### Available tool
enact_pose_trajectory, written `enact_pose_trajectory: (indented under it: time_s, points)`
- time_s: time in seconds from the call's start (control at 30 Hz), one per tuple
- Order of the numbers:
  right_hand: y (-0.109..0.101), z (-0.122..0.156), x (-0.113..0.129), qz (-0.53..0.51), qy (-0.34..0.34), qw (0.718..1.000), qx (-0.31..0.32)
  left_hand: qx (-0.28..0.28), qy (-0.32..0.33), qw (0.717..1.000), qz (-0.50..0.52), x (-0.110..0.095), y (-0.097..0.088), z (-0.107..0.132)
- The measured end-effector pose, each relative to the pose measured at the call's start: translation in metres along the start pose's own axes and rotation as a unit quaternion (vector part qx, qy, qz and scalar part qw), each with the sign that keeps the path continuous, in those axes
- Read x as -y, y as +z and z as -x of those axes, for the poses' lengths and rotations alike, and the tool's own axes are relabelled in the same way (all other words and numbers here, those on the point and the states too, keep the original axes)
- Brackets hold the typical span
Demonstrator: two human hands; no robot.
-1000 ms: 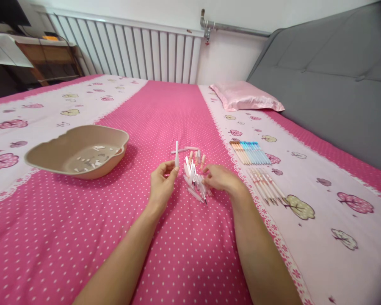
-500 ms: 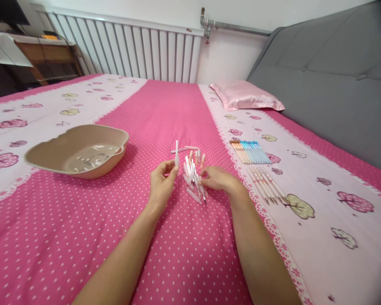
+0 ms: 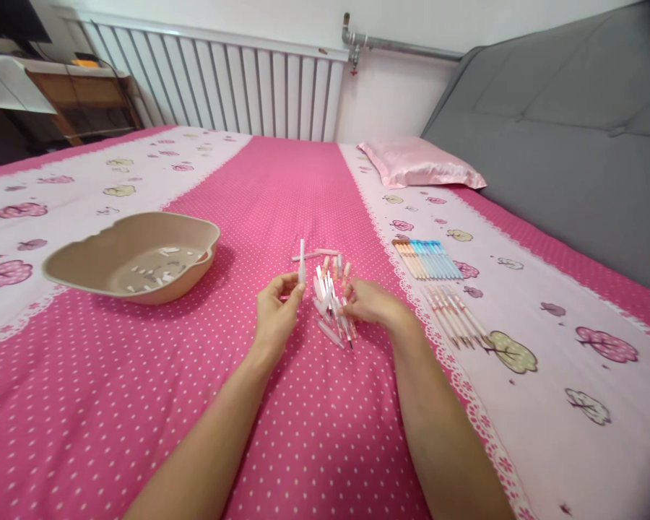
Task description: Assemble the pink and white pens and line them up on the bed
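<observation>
My left hand (image 3: 275, 310) pinches a thin white pen tube (image 3: 302, 261) and holds it upright above the pink dotted bedspread. Just to its right lies a loose pile of white and pink pen parts (image 3: 331, 296). My right hand (image 3: 373, 302) rests at the right edge of that pile, its fingers curled among the pieces; whether they grip one I cannot make out.
A beige shallow basin (image 3: 87, 256) with several small white caps stands to the left. Two rows of finished pens lie on the right: blue and orange ones (image 3: 427, 259), pink and white ones (image 3: 455, 307). A pink pillow (image 3: 419, 165) and grey headboard (image 3: 563, 137) are behind.
My right hand has edged a little to the left into the pile. The left hand and its white tube have stayed where they were.
</observation>
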State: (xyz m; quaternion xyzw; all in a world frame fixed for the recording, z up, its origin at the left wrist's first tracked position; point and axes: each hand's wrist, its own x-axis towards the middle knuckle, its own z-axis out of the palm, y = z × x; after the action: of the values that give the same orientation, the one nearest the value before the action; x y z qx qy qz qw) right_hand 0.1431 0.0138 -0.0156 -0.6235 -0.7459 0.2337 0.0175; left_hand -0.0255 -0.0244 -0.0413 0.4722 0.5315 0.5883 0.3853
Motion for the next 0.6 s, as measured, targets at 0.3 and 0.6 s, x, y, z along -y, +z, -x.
enact_pose_trajectory:
  time_s: [0.3, 0.6]
  points:
    - [-0.0027, 0.0036, 0.003, -0.019, 0.008, 1.0, -0.01, -0.003, 0.0, 1.0, 0.001, 0.0014, -0.0003, -0.0004]
    - [-0.0008, 0.0016, -0.0023, 0.001, 0.049, 0.997, -0.064, -0.011, -0.003, 1.0, 0.011, -0.0002, 0.0001, 0.0002]
